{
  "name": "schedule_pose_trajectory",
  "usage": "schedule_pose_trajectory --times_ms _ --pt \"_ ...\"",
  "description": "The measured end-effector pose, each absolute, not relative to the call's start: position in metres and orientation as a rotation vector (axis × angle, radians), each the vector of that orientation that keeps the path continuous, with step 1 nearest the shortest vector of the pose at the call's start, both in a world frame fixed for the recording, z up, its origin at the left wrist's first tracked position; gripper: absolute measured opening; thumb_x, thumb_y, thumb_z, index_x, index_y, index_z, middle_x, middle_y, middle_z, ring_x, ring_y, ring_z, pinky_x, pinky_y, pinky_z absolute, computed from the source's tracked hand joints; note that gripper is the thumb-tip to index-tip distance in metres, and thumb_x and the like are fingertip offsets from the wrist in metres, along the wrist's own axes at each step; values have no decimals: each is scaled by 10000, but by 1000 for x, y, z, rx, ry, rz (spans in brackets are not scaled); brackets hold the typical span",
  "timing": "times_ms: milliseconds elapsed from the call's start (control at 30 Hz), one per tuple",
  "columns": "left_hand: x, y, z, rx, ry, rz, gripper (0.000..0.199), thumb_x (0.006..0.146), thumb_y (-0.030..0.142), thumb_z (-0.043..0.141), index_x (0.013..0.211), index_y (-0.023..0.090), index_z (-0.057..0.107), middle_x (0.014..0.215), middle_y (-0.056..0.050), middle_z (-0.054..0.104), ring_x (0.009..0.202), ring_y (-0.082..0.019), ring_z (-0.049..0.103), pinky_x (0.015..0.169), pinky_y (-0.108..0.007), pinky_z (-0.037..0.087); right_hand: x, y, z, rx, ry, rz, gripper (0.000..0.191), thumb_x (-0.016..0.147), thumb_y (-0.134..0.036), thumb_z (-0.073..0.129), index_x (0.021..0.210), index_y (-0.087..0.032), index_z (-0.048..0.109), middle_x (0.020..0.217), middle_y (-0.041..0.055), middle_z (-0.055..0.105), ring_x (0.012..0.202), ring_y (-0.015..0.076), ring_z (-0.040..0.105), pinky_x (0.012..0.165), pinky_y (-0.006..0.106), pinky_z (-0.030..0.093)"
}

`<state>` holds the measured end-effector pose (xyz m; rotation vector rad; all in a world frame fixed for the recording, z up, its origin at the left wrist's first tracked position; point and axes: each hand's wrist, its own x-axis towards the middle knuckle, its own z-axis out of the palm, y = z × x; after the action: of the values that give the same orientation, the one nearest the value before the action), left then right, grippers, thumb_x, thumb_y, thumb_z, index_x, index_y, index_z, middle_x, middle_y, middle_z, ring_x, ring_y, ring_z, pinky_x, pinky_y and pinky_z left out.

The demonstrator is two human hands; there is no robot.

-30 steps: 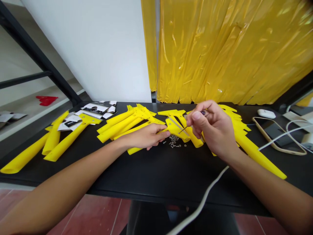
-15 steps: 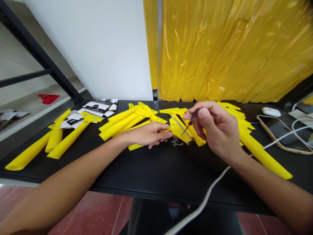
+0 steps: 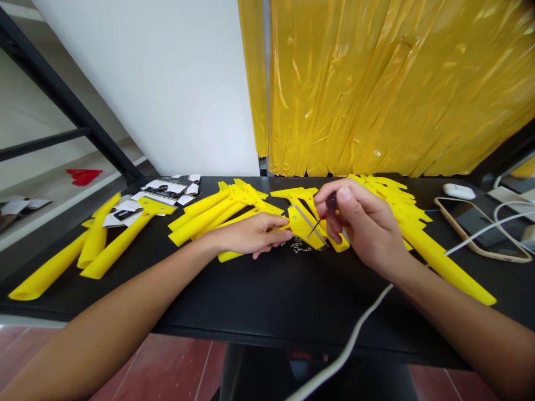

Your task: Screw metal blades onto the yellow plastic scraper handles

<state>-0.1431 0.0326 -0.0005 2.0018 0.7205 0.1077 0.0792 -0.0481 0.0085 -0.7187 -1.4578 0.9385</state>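
My left hand (image 3: 254,233) is closed round the neck of a yellow plastic scraper (image 3: 301,225), thumb toward me. A metal strip runs along the scraper's wide head. In my right hand (image 3: 361,220) is a small screwdriver (image 3: 331,207) with a dark handle, pinched between thumb and fingers. The screwdriver's tip meets a screw (image 3: 309,237) near the lower corner of the head. Several small loose screws and nuts (image 3: 297,245) lie on the black table just below the head. My fingers partly cover the screwdriver's handle.
Yellow scrapers lie in a pile (image 3: 225,206) left of centre, with others (image 3: 117,242) farther left and another pile (image 3: 412,214) at right. Cardboard pieces (image 3: 167,186) lie at the back left. At right are a phone (image 3: 480,223), a white case (image 3: 458,191) and a white cable (image 3: 359,326).
My right hand has turned the screwdriver a little, its fingers now curled differently round the handle. The left hand keeps its hold on the scraper. The whole view has shifted slightly.
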Motion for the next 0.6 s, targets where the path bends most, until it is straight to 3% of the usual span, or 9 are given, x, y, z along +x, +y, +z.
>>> schedule_pose_trajectory --times_ms 167,300,433,600 --pt "-143 32 -2 1978 690 122 399 1019 564 530 855 200 532 703 45 501 495 -84 519 437 -216 442 77 -47 9 -692 -1370 942 215 961 -409 713 943 -258 561 740 -37 581 505 93 461 385 214 376" --pt "-144 32 -2 1965 676 123 392 1017 559 534 862 199 532 718 45 497 503 -85 524 428 -216 446 79 -47 8 -721 -1438 934 226 1024 -438 601 961 -235 677 889 22 621 573 97 495 449 240 438" --pt "-144 32 -1 1965 673 114 385 1019 551 531 868 196 542 731 40 502 514 -87 521 428 -218 455 78 -46 6 -700 -1396 1001 318 1036 -518 540 1008 -237 686 818 14 552 606 117 489 456 240 443" --pt "-144 32 -1 1969 666 122 384 1021 555 533 873 201 530 725 47 500 508 -85 526 428 -214 456 76 -44 7 -701 -1338 959 287 919 -461 751 854 -239 582 781 -20 569 552 91 481 432 219 426"
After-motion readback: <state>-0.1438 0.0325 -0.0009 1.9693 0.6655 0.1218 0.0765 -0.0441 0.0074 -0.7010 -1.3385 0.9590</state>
